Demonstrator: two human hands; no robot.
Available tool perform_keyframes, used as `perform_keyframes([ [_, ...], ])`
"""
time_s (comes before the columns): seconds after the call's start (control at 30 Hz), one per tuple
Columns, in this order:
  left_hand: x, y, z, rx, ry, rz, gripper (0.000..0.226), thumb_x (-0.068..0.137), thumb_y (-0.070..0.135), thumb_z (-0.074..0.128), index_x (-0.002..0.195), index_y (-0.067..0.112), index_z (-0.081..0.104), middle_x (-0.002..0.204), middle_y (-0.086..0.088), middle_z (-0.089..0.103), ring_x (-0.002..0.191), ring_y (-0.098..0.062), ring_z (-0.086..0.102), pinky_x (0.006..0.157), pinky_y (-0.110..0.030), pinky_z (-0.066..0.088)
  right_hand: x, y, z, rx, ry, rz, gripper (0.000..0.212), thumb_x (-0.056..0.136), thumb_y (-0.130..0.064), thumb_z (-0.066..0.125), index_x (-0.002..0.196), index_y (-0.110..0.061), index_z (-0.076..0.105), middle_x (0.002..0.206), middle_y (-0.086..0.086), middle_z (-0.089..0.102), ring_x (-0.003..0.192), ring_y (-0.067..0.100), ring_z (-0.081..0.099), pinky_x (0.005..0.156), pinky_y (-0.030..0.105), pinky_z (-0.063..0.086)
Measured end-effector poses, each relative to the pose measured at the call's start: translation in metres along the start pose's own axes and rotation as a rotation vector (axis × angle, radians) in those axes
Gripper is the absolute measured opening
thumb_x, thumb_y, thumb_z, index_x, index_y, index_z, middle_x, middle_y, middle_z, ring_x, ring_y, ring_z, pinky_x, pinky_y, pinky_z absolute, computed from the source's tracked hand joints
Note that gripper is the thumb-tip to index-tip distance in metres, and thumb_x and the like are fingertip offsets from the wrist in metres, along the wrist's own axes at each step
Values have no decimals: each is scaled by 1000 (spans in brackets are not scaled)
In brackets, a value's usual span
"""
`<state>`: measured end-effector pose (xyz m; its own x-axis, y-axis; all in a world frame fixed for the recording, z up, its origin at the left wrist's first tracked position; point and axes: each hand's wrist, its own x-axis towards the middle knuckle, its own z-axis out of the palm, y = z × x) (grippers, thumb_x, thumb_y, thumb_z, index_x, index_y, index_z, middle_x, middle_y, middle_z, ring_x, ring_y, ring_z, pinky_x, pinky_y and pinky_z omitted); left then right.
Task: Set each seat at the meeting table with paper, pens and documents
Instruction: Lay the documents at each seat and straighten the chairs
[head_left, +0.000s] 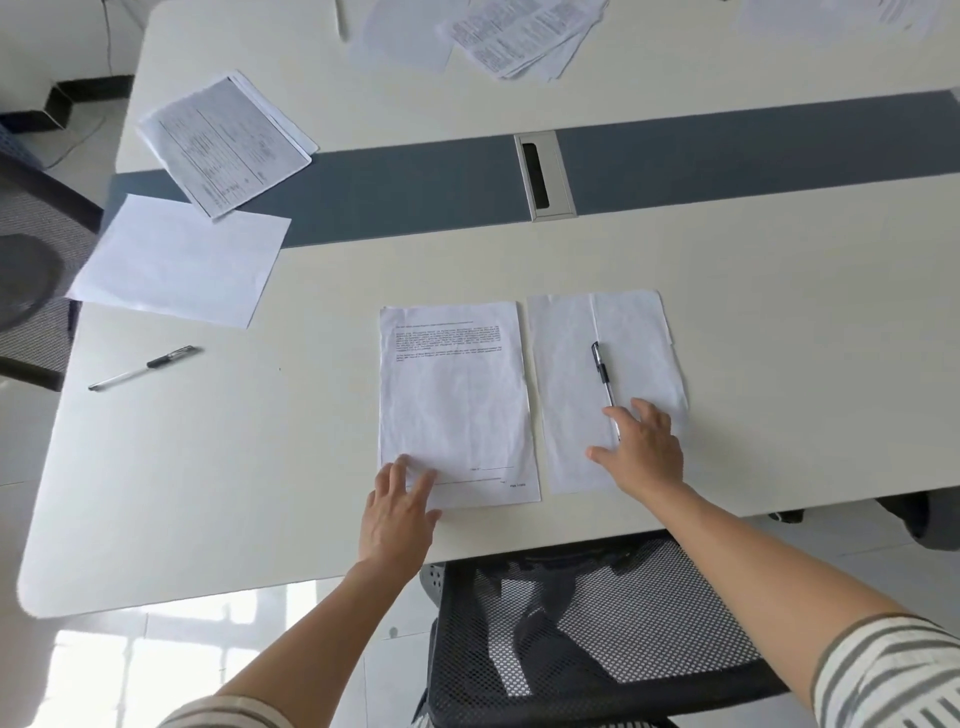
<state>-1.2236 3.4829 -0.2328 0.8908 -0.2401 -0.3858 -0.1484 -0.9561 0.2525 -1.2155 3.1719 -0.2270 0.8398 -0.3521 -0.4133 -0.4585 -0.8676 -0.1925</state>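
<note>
The left hand (397, 514) and right hand (641, 452) are resting flat on the near seat's papers.
The left, grip apart, is pressing the printed document (454, 400) at its near corner; the right, grip apart, is lying on the blank paper (563, 384) just beside it, touching the pen (601, 371). Farther left, a second pen (140, 369) is lying on the tabletop (234, 493).

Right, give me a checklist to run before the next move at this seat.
1. Printed document flat before the chair: ok.
2. Blank paper beside it, not overlapping: ok.
3. Pen on the blank paper: ok.
4. Hands clear: not ok; left hand rests on the document, right hand on the paper.
5. Second pen, far left, on its blank sheet: not ok, it lies off it.
</note>
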Motion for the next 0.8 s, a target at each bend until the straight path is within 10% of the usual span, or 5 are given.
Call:
perform_keyframes([
  [0.23, -10, 1, -24, -82, -10, 32, 49, 97, 41, 47, 142, 23, 40, 155, -4, 29, 142, -23, 27, 113, -36, 30, -28, -15, -18, 142, 85, -41, 52, 88, -41, 66, 134, -21, 54, 144, 5, 47, 131, 25, 45, 95, 40, 45],
  [0.5, -70, -18, -91, -779, -243, -71, 18, 90, 30, 63, 106, 24, 66, 88, 3, 72, 81, -11, 67, 75, -25, 51, -128, -55, -41, 676, -117, -86, 17, 89, -25, 68, 106, -23, 70, 96, -6, 72, 92, 9, 69, 80, 21, 53],
  [0.8, -228, -45, -108, -1193, 5, -296, 24, 81, 29, 70, 103, 19, 69, 87, -4, 77, 79, -18, 73, 71, -32, 55, -225, -93, -34, 771, -356, -315, 10, 87, -21, 71, 95, -26, 73, 87, -6, 77, 80, 9, 72, 68, 17, 52],
])
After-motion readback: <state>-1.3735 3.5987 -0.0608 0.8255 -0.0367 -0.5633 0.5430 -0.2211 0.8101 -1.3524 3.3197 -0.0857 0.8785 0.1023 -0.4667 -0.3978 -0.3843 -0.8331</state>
